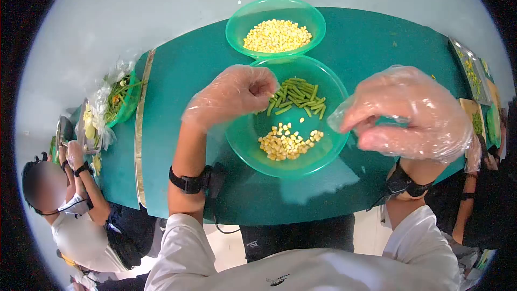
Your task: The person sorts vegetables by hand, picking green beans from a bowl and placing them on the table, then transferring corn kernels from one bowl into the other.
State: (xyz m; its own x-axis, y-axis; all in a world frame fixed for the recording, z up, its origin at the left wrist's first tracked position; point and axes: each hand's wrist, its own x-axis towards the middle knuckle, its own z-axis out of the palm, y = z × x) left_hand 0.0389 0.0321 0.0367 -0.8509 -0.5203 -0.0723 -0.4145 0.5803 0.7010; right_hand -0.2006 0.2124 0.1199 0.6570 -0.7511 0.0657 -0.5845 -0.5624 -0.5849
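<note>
**Pinch small, drop low over the bowl**

Left hand (234, 96) fisted, right hand (409, 113) pinched shut; what they grip is unclear. Both hover over the near bowl (280, 170) by the desk's (183, 75) near edge. Best release low, keeping beans (296, 97) and corn (288, 143) apart

**Around the work: a green table shared with others**

A dark green table (183, 75) fills the view. At its far edge stands a light green bowl (237, 21) heaped with yellow corn kernels (277, 35). To the left, another green bowl (129, 105) holds long beans beside crumpled clear plastic (99, 108). A seated person (81, 226) in a white top works there, a black band on the wrist. Trays of chopped vegetables (474, 73) line the right edge.
</note>
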